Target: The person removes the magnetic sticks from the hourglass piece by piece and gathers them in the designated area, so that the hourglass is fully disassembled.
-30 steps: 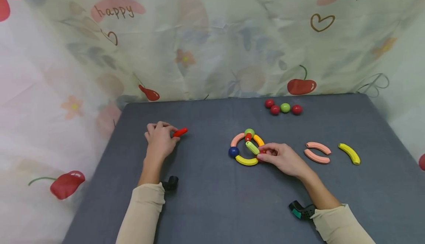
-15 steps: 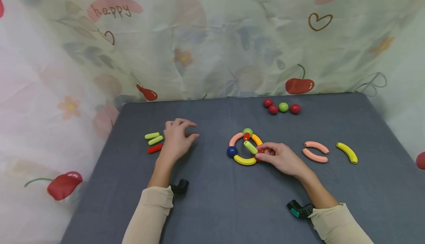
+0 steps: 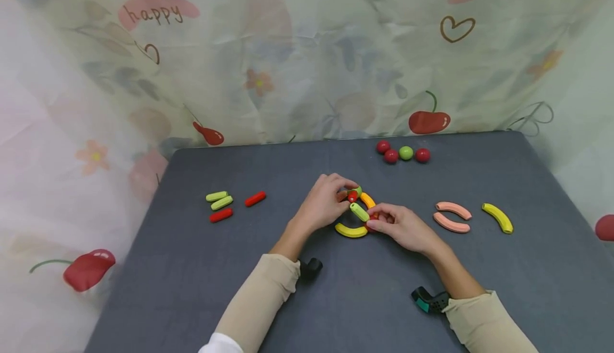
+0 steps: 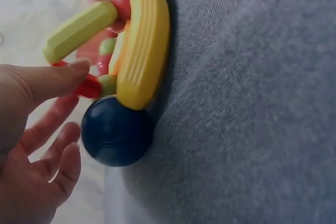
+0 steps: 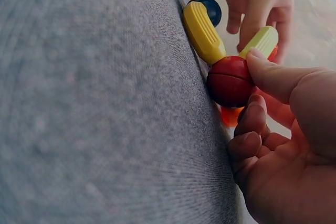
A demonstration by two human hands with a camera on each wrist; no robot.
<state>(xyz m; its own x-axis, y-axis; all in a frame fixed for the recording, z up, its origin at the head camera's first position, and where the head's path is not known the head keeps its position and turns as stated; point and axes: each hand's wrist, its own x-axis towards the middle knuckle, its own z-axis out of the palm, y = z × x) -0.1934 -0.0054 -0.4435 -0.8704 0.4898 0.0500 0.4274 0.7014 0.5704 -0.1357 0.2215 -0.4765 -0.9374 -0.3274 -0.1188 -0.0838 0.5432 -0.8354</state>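
Curved sticks and balls form a ring on the grey table, including a yellow curved stick (image 3: 351, 231), an orange one (image 3: 368, 200) and a dark blue ball (image 4: 117, 130). My right hand (image 3: 400, 226) pinches the red ball (image 5: 231, 81) at the ring's right; the thumb touches the base of a light green stick (image 3: 359, 212) leaning up from it. At the far side, my left hand (image 3: 327, 199) has thumb and fingers about a short red stick (image 4: 90, 86) on the light green ball (image 3: 357, 190). My left hand hides the ring's left part in the head view.
Light green sticks (image 3: 221, 203) and red sticks (image 3: 255, 199) lie at the left. Three red balls and a green ball (image 3: 406, 153) sit at the back. Pink curved sticks (image 3: 452, 223) and a yellow curved stick (image 3: 498, 218) lie right of my right hand.
My left hand has let go of a red stick at the left and moved right to the ring. The right hand keeps its hold.
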